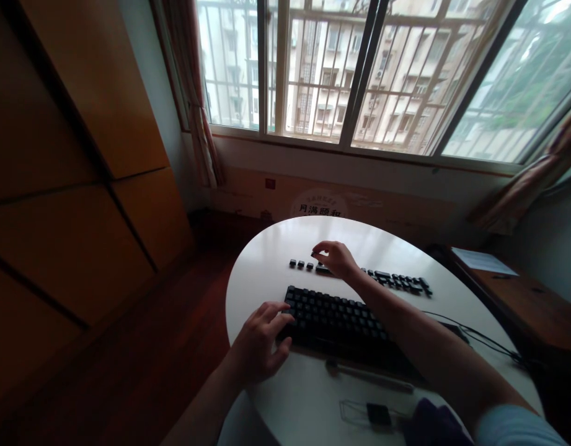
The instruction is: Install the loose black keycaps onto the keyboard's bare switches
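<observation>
A black keyboard (331,313) lies on the white round table, with its left end under the fingertips of my left hand (264,341). That hand is open, thumb and fingers apart, touching the keyboard's edge. Beyond the keyboard, my right hand (336,257) pinches a small dark keycap (315,253) just above a row of loose keycaps. To its left several single keycaps (300,264) stand in a line, and a long keycap (322,269) is partly under the hand. A larger group of loose keycaps (401,282) spreads to the right, partly behind my forearm.
Near the front of the white table (248,272) lie a brush-like tool (373,376), a wire puller with a dark block (379,414) and a purple cloth (429,424). A black cable (490,337) runs off the right side. A wooden desk (536,303) holds a paper sheet (484,261).
</observation>
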Tool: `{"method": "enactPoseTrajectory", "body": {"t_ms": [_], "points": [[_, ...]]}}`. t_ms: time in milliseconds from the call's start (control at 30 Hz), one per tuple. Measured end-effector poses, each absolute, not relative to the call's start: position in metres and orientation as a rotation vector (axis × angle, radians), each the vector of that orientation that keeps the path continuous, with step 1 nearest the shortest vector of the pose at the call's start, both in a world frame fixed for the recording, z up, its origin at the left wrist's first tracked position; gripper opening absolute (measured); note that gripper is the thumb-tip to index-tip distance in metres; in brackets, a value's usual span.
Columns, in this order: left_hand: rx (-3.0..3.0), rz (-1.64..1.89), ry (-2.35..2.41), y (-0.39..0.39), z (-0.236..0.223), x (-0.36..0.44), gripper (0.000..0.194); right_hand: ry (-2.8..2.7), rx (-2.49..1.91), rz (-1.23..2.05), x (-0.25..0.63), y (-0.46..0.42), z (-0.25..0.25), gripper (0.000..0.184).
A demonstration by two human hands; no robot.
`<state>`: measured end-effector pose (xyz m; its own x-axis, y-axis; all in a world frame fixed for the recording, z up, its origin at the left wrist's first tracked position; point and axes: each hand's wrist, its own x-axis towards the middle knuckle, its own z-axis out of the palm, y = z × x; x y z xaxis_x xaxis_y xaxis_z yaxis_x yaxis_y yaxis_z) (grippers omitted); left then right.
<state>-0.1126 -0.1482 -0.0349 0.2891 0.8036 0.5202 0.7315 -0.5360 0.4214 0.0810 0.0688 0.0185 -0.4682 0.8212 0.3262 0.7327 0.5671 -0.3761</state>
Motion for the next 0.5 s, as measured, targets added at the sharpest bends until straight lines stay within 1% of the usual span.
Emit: {"method": "enactPoseTrajectory", "body": {"t_ms": [67,167,233,333,500], "points": [[2.440,1.084,1.459,-0.148,-0.035,-0.112,0.033,-2.309,-1.147,0.266,0.094,0.036,0.023,0.011],[2.429,1.112,1.430,-0.147,-0.034,-0.112,0.047,-2.283,-0.903,0.355,0.111,-0.019,0.021,0.004],[2.429,1.115,1.411,-0.146,-0.034,-0.112,0.054,-2.301,-0.895,0.421,0.116,-0.048,0.016,0.008],[2.451,1.090,1.399,-0.145,-0.034,-0.111,0.055,-2.356,-0.957,0.449,0.116,-0.070,0.009,0.011],[2.469,1.080,1.452,-0.145,-0.036,-0.107,0.050,-2.417,-1.002,0.391,0.112,-0.075,-0.001,0.010]]}}
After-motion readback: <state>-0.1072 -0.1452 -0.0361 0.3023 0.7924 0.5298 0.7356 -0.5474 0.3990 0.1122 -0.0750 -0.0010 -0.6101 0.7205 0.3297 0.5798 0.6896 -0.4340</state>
